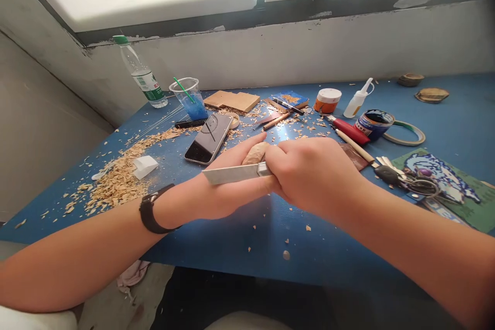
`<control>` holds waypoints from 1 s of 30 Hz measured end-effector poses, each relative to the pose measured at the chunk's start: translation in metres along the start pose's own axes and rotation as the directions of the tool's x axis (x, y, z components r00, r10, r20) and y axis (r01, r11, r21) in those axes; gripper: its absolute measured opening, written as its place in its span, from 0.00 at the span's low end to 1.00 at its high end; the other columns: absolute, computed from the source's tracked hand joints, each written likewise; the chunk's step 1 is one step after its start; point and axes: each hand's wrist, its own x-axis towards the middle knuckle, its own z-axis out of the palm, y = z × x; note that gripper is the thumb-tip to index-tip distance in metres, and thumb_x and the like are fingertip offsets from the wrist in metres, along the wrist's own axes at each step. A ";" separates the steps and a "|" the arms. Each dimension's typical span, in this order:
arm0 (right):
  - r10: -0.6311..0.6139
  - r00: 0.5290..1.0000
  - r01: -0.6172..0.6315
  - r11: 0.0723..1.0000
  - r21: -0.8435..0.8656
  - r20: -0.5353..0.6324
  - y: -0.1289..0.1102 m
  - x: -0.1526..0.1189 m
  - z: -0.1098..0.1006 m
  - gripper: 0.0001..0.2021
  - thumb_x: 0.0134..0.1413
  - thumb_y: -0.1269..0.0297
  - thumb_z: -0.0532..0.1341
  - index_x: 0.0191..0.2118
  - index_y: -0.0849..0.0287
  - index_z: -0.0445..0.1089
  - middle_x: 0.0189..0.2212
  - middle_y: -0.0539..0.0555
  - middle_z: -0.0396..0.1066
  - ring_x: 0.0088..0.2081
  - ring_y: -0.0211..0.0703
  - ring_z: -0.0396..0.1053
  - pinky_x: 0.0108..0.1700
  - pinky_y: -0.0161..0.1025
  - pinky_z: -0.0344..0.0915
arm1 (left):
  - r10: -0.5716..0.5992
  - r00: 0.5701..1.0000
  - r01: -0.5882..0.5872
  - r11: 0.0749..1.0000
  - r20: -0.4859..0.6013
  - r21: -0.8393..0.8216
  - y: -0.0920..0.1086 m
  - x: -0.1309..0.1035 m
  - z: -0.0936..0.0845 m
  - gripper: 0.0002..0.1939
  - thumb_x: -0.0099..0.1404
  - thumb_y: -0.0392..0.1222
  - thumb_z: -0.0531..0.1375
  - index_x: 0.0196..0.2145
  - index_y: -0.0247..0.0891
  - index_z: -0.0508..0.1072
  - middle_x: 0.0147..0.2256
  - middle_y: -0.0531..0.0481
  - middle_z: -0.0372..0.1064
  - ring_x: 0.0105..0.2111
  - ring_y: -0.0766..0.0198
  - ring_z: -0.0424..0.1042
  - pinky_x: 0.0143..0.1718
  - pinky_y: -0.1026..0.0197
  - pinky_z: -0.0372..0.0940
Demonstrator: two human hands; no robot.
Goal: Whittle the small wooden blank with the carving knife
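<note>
My right hand (pixel 309 167) is closed around the handle of a knife with a flat, straight metal blade (pixel 232 174). The blade points left and lies across the palm side of my left hand (pixel 226 191). A small pale piece of carved wood (pixel 256 153) rests in my left hand, just behind the blade, partly covered by the fingers of my right hand. The left fingers reach toward the right hand and curl about the wood. Both hands are above the near middle of the blue table (pixel 240 247). A black band (pixel 152 214) circles my left wrist.
Wood shavings (pixel 116 180) lie heaped at left with a folded white paper (pixel 145 166). Behind my hands are a phone (pixel 209 139), a cup of blue liquid (pixel 193 105) and a water bottle (pixel 145 80). Rightward sit a paint jar (pixel 373 122), tape roll (pixel 415 136) and keys (pixel 386 174).
</note>
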 end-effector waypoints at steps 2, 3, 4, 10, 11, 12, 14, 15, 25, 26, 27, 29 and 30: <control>0.056 0.998 -0.056 0.998 -0.008 0.000 -0.003 0.000 0.000 0.05 0.57 0.70 0.60 0.35 0.60 0.75 0.25 0.55 0.74 0.25 0.44 0.67 0.27 0.41 0.40 | 0.003 1.000 -0.003 0.999 0.007 -0.040 0.002 0.002 0.003 0.30 0.65 0.52 0.70 0.61 0.41 0.72 0.32 0.51 0.75 0.45 0.49 0.76 0.64 0.42 0.65; 0.094 0.996 -0.094 0.996 -0.011 0.002 -0.004 0.000 0.000 0.05 0.58 0.70 0.60 0.35 0.60 0.75 0.25 0.56 0.74 0.26 0.45 0.68 0.27 0.41 0.40 | 0.027 1.000 -0.026 0.997 0.001 -0.073 0.003 0.003 0.004 0.23 0.67 0.51 0.68 0.56 0.41 0.74 0.31 0.52 0.73 0.42 0.52 0.75 0.64 0.43 0.65; 0.131 0.991 -0.131 0.991 -0.010 0.006 -0.006 0.000 0.001 0.06 0.59 0.69 0.60 0.35 0.60 0.75 0.25 0.57 0.74 0.26 0.46 0.69 0.27 0.41 0.40 | 0.063 0.998 -0.063 0.993 -0.002 -0.099 0.004 0.003 0.007 0.15 0.68 0.49 0.67 0.48 0.41 0.77 0.30 0.52 0.71 0.41 0.54 0.73 0.66 0.44 0.63; 0.248 0.966 -0.251 0.967 0.037 0.072 -0.015 -0.001 0.001 0.05 0.59 0.68 0.60 0.34 0.59 0.74 0.25 0.57 0.74 0.26 0.45 0.71 0.25 0.40 0.40 | 0.015 0.993 -0.050 0.956 -0.119 -0.288 0.002 0.003 0.018 0.16 0.60 0.47 0.73 0.42 0.43 0.74 0.33 0.51 0.66 0.41 0.54 0.70 0.55 0.46 0.68; 0.260 0.962 -0.264 0.963 0.045 0.084 -0.016 -0.001 0.001 0.05 0.60 0.68 0.60 0.34 0.59 0.74 0.25 0.57 0.74 0.27 0.45 0.71 0.25 0.40 0.41 | -0.025 0.991 -0.021 0.942 -0.131 -0.335 0.002 0.003 0.019 0.21 0.58 0.46 0.75 0.46 0.43 0.74 0.34 0.51 0.66 0.41 0.53 0.70 0.51 0.47 0.69; 0.265 0.959 -0.271 0.961 0.058 0.096 -0.016 -0.001 0.002 0.05 0.60 0.68 0.60 0.33 0.59 0.73 0.26 0.57 0.74 0.27 0.45 0.71 0.25 0.39 0.41 | -0.051 0.990 -0.002 0.929 -0.133 -0.371 0.002 0.002 0.020 0.25 0.57 0.46 0.75 0.49 0.43 0.73 0.34 0.51 0.65 0.40 0.53 0.70 0.48 0.49 0.69; 0.266 0.958 -0.275 0.958 0.085 0.110 -0.016 -0.003 0.002 0.05 0.59 0.67 0.61 0.33 0.58 0.72 0.27 0.57 0.74 0.28 0.45 0.72 0.26 0.39 0.42 | -0.069 0.990 0.013 0.911 -0.123 -0.412 0.002 0.002 0.022 0.28 0.55 0.45 0.76 0.51 0.43 0.72 0.32 0.52 0.64 0.39 0.54 0.70 0.46 0.50 0.69; 0.265 0.958 -0.276 0.957 0.095 0.111 -0.016 -0.003 0.003 0.05 0.59 0.67 0.61 0.32 0.58 0.72 0.27 0.57 0.74 0.28 0.45 0.72 0.26 0.39 0.42 | -0.076 0.990 0.018 0.904 -0.118 -0.428 0.003 0.002 0.023 0.29 0.55 0.44 0.76 0.52 0.44 0.70 0.32 0.53 0.64 0.39 0.54 0.69 0.45 0.51 0.69; 0.366 0.919 -0.385 0.913 0.134 0.149 -0.018 -0.002 0.003 0.08 0.64 0.65 0.59 0.33 0.57 0.73 0.27 0.58 0.74 0.29 0.48 0.72 0.26 0.40 0.43 | -0.078 0.987 0.012 0.906 -0.140 -0.423 0.008 0.005 0.027 0.20 0.58 0.41 0.73 0.41 0.41 0.66 0.33 0.54 0.64 0.39 0.57 0.70 0.45 0.53 0.65; 0.359 0.920 -0.380 0.915 0.136 0.159 -0.016 -0.003 0.002 0.08 0.64 0.65 0.59 0.33 0.57 0.73 0.27 0.57 0.73 0.29 0.48 0.71 0.26 0.40 0.43 | -0.074 0.986 0.004 0.908 -0.151 -0.418 0.009 0.005 0.027 0.20 0.58 0.42 0.73 0.40 0.41 0.67 0.32 0.54 0.64 0.38 0.57 0.70 0.44 0.53 0.66; 0.336 0.928 -0.359 0.922 0.142 0.164 -0.014 -0.003 0.001 0.09 0.64 0.64 0.59 0.32 0.57 0.73 0.26 0.57 0.73 0.29 0.48 0.71 0.26 0.40 0.43 | -0.071 0.983 -0.006 0.909 -0.169 -0.417 0.009 0.005 0.028 0.21 0.57 0.43 0.74 0.41 0.41 0.67 0.33 0.53 0.64 0.38 0.57 0.70 0.43 0.54 0.66; 0.251 0.956 -0.275 0.947 0.166 0.149 -0.007 -0.004 -0.002 0.13 0.67 0.60 0.58 0.31 0.56 0.72 0.25 0.56 0.72 0.28 0.48 0.70 0.26 0.41 0.43 | -0.081 0.978 -0.006 0.908 -0.190 -0.418 0.007 0.006 0.026 0.24 0.57 0.45 0.75 0.46 0.41 0.69 0.37 0.51 0.68 0.41 0.56 0.72 0.42 0.54 0.67; 0.214 0.967 -0.236 0.955 0.179 0.137 -0.003 -0.004 -0.004 0.15 0.69 0.56 0.57 0.31 0.56 0.72 0.25 0.56 0.72 0.27 0.47 0.69 0.26 0.41 0.43 | -0.092 0.980 0.009 0.907 -0.178 -0.420 0.006 0.006 0.024 0.27 0.57 0.47 0.75 0.50 0.41 0.70 0.39 0.49 0.70 0.42 0.54 0.73 0.42 0.54 0.68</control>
